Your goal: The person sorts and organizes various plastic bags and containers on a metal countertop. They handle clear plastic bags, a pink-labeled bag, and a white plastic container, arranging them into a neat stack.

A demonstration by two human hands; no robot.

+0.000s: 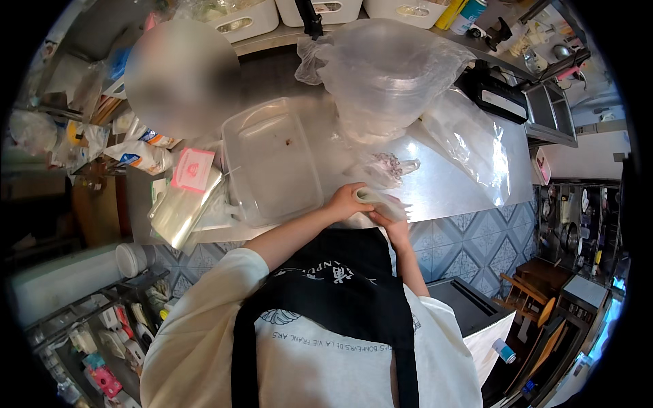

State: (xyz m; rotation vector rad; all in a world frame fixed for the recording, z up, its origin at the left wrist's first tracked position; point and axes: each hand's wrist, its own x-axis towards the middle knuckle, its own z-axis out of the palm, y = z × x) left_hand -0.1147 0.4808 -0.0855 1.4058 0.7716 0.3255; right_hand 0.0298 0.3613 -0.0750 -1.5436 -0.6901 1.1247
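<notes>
My left hand (349, 202) grips the near end of a rolled translucent plastic bag (390, 205), just above the front edge of the steel table. From the other side, my right hand (392, 224) has hold of the same bag lower down. Its rolled opening looks pale green; what it contains, if anything, is hidden. Just beyond my hands lies a crumpled clear bag (386, 168) with pinkish-purple bits in it. A shallow clear plastic box (273, 163) stands to the left, a small brown spot on its bottom.
A big clear bag (393, 71) covers round containers behind my hands. Clear plastic sheeting (474, 148) lies to the right, near a black appliance (495, 97). Packed clear film bags (189, 209) with a pink label overhang the left front edge. White bins (245, 23) line the back.
</notes>
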